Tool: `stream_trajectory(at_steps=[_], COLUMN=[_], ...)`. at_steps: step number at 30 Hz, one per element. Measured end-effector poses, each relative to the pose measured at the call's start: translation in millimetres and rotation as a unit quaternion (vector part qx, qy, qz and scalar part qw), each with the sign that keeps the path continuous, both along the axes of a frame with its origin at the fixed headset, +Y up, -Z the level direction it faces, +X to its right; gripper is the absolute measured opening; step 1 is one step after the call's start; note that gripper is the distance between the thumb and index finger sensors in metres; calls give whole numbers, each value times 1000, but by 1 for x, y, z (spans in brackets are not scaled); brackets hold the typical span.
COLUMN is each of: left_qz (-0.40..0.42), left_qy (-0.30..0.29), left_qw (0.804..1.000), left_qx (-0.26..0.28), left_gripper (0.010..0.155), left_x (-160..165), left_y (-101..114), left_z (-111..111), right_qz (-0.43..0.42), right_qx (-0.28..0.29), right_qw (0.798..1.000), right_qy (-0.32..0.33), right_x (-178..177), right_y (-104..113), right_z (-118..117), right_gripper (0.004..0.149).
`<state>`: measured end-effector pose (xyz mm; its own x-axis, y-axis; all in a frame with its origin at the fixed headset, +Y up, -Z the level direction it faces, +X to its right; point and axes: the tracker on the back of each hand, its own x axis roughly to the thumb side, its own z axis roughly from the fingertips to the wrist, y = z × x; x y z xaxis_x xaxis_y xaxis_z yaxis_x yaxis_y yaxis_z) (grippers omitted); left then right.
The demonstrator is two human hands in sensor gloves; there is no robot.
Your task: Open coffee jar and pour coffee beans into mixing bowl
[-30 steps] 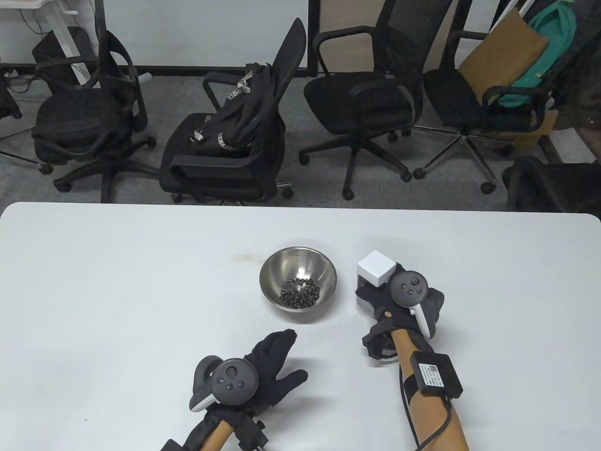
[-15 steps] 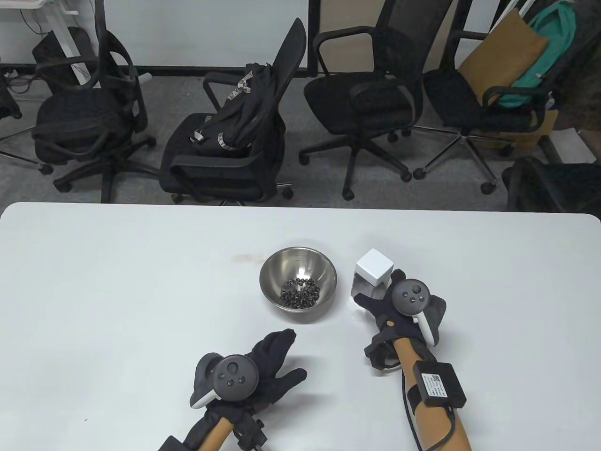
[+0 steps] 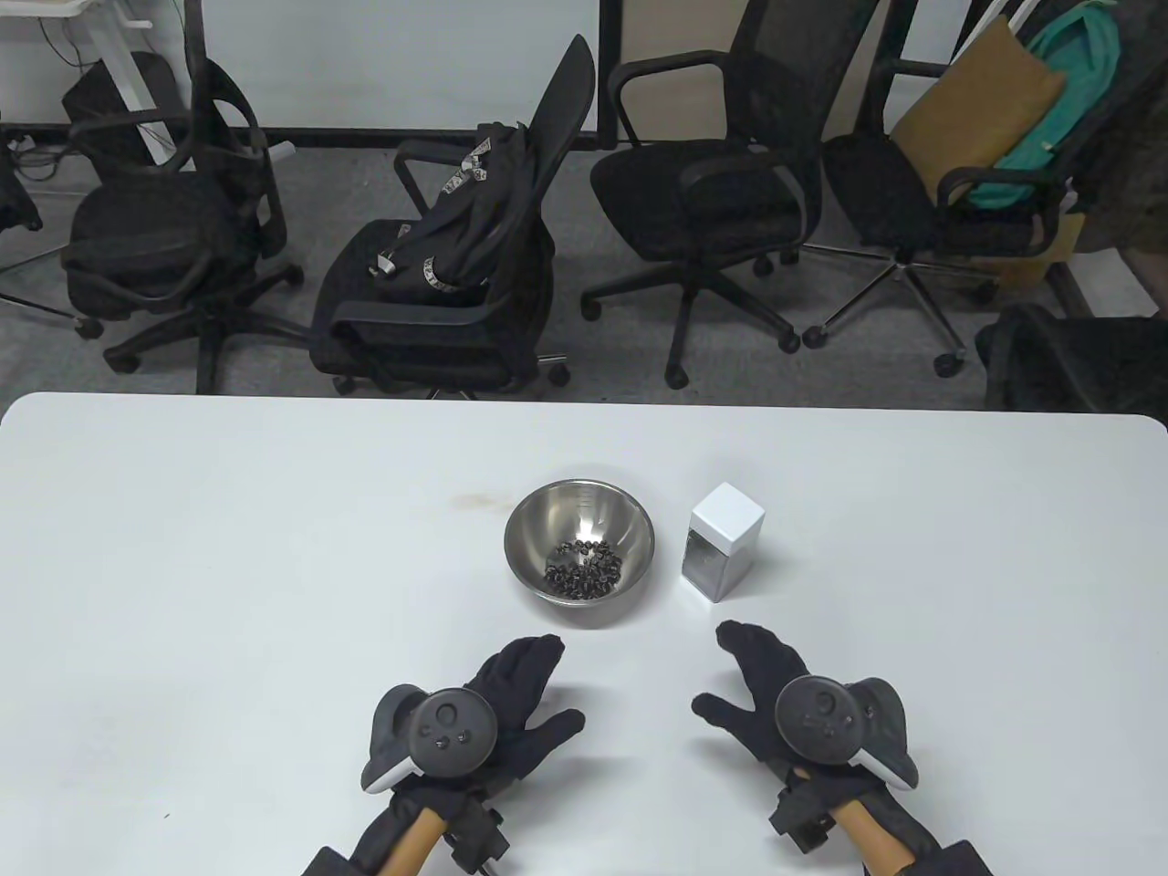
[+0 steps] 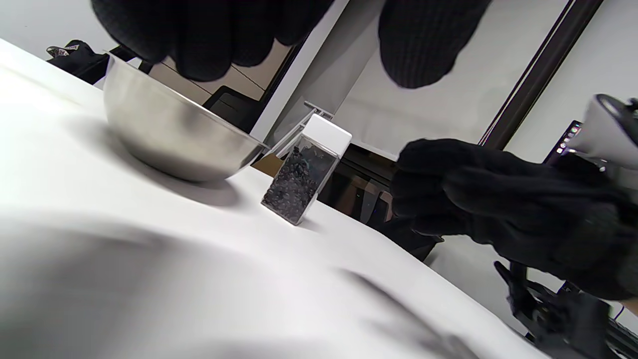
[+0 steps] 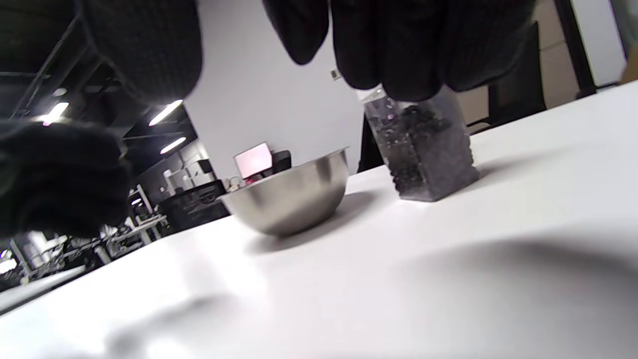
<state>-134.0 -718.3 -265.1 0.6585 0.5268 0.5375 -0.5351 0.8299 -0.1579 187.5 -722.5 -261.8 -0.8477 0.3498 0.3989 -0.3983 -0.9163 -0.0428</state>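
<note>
- Jar (image 3: 720,550) upright on table (image 3: 228,547), white lid (image 3: 727,519) on, clear body about full of dark beans; stands just right of bowl (image 3: 579,540), not touching it.
- Bowl is steel, at table centre, with a small heap of beans (image 3: 584,572) in its bottom.
- Right hand (image 3: 803,712) lies near the table's near edge, well on the near side of the jar; fingers loosely spread and pointing far-left, thumb apart from the rest, holding nothing. Fingertips (image 3: 730,631) sit near the jar's base but clear of it.
- Right wrist view: jar (image 5: 421,149) stands past the fingertips (image 5: 403,55), a gap of table between; bowl (image 5: 289,199) to its left.
- Left hand (image 3: 493,721) lies on the near side of the bowl, fingers open and slightly spread, pointing far-right toward it, holding nothing; tips short of the bowl's shadow.
- Left wrist view: bowl (image 4: 169,134) and jar (image 4: 304,174) side by side beyond the fingers (image 4: 418,40), right hand (image 4: 503,214) at right; jar leans only by camera tilt.
</note>
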Motion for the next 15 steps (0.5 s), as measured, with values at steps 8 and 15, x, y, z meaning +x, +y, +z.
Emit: stream_trajectory(at_steps=[8,15], left_qz=[-27,-41], left_qy=[-16,-16], left_qw=[999,999], left_qx=[17,15], left_gripper=[79,79], left_x=[8,10], left_y=[-7,-11], left_z=[4,4], right_qz=[23,21], right_qx=[20,18], right_qw=[999,999], right_qy=[27,26], right_x=[-3,-3], right_y=[-12,-12], right_z=[12,14], right_gripper=[77,77])
